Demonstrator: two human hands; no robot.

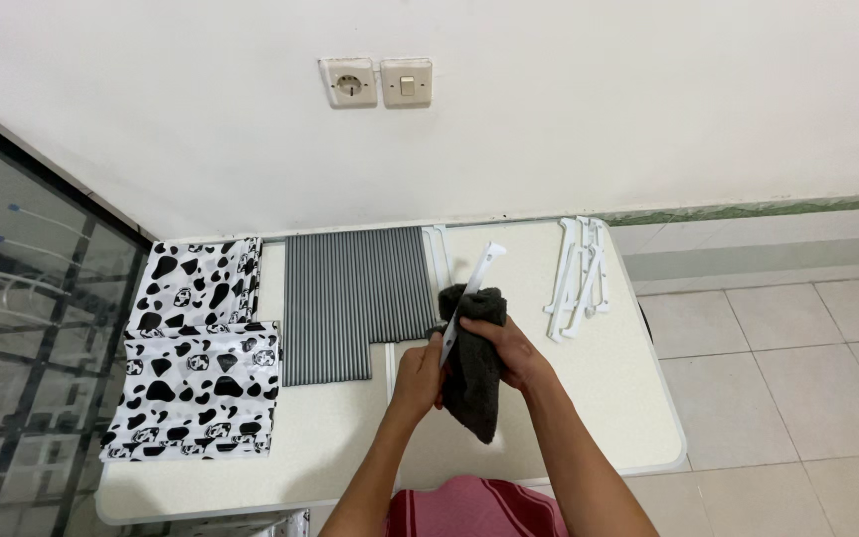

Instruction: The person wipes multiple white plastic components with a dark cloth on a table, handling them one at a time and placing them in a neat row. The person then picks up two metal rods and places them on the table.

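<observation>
My left hand (420,373) grips the lower end of a white plastic hanger (474,283) that angles up and away over the table. My right hand (509,350) clutches a dark grey cloth (474,383) bunched around the hanger's middle; the cloth hangs down between both hands above the white table (589,398). Both hands are closed around what they hold.
A grey striped folded cloth (350,303) lies flat at the table's back. Black-and-white cow-print cloths (196,378) are stacked on the left. More white hangers (577,278) lie at the back right. A glass door (22,328) stands left; tiled floor (787,378) to the right.
</observation>
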